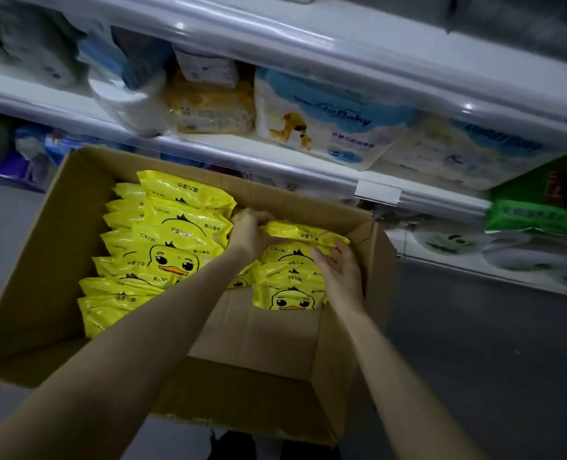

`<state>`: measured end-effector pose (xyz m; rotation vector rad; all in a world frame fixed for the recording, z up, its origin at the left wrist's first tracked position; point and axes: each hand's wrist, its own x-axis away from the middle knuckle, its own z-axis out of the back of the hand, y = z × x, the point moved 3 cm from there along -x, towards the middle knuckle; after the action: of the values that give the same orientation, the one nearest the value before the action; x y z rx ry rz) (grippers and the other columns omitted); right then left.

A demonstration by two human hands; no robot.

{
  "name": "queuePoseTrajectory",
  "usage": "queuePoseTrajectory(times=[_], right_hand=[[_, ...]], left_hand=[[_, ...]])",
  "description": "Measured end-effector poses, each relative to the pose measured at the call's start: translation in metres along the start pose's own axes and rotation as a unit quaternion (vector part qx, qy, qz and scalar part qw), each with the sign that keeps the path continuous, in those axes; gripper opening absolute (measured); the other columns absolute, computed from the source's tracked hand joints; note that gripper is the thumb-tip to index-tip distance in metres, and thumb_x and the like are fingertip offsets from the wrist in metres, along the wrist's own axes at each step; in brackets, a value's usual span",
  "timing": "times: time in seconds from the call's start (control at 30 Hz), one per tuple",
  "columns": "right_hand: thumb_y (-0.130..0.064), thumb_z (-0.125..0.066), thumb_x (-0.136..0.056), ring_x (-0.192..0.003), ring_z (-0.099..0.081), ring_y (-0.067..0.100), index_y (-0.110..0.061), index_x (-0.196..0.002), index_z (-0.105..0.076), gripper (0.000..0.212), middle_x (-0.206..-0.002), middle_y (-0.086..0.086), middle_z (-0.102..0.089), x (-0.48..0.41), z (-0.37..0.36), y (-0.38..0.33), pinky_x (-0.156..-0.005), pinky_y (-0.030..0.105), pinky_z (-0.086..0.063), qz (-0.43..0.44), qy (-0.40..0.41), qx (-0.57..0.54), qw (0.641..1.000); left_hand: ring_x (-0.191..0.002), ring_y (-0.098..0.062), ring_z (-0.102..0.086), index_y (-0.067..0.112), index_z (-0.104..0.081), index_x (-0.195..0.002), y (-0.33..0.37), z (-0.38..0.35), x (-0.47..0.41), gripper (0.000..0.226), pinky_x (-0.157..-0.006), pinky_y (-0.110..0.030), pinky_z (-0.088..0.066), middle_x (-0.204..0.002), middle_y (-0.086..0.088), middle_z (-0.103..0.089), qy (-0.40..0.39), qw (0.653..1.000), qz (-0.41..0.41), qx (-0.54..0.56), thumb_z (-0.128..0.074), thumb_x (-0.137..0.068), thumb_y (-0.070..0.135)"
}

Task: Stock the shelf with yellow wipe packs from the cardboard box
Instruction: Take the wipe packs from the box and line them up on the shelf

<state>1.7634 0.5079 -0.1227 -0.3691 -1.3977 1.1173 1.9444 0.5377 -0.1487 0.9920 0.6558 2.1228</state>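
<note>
1. The held pack [305, 232] is lifted just above the right stack [288, 283] inside the cardboard box [43, 260], towards the 2 o'clock corner of the box's opening.
2. Its long axis runs roughly from 9 o'clock to 4 o'clock, and it lies nearly flat with the printed face upward.
3. The left hand [250, 232] has the 9 o'clock end, its fingers curled over the top edge in a firm grip.
4. The right hand [340, 273] sits at 5 o'clock from the pack, palm turned up. Its fingers [322, 255] are loosely spread just under the near edge and clasp nothing. Whether they touch the film cannot be told.
5. The free 4 o'clock end is closer to the right hand, so that hand looks best placed to steady it.
6. The shelf [229, 151] lies at 12 o'clock from the box. A blurred yellowish bundle [210, 111] rests there between pale rolls and nappy bags [325, 121], so the carry likely goes up and away.
7. The packs are glossy yellow film printed with a duck face, soft, pillowy and likely slippery.
8. A left row [149, 247] stands overlapped on edge.
9. The box is matt brown corrugated card, flaps open, on a grey floor [474, 327].
</note>
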Motion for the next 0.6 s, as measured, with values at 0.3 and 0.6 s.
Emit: queuePoseTrajectory(times=[0.3, 0.6], right_hand=[[-0.031, -0.075, -0.076, -0.136, -0.037, 0.019, -0.023, -0.150, -0.013, 0.097, -0.152, 0.003, -0.031, 0.000, 0.001, -0.006, -0.111, 0.043, -0.035, -0.014, -0.008, -0.014, 1.000], [-0.025, -0.081, -0.071, -0.095, -0.068, 0.019, -0.020, -0.103, -0.067, 0.035, -0.099, -0.002, -0.073, 0.022, -0.018, 0.000, -0.088, 0.044, -0.053, -0.068, -0.084, 0.002, 0.994]], left_hand=[[-0.077, -0.016, -0.060, 0.009, -0.066, -0.087, 0.010, 0.025, 0.017, 0.014, -0.072, -0.033, -0.049, -0.085, -0.008, -0.068, -0.051, 0.986, -0.015, 0.160, -0.074, -0.079, 0.017], [-0.050, 0.004, -0.056, 0.016, -0.063, -0.075, -0.007, 0.063, 0.061, 0.010, -0.051, -0.013, -0.041, -0.057, 0.013, -0.063, -0.112, 0.975, 0.020, 0.190, -0.070, -0.082, 0.017]])
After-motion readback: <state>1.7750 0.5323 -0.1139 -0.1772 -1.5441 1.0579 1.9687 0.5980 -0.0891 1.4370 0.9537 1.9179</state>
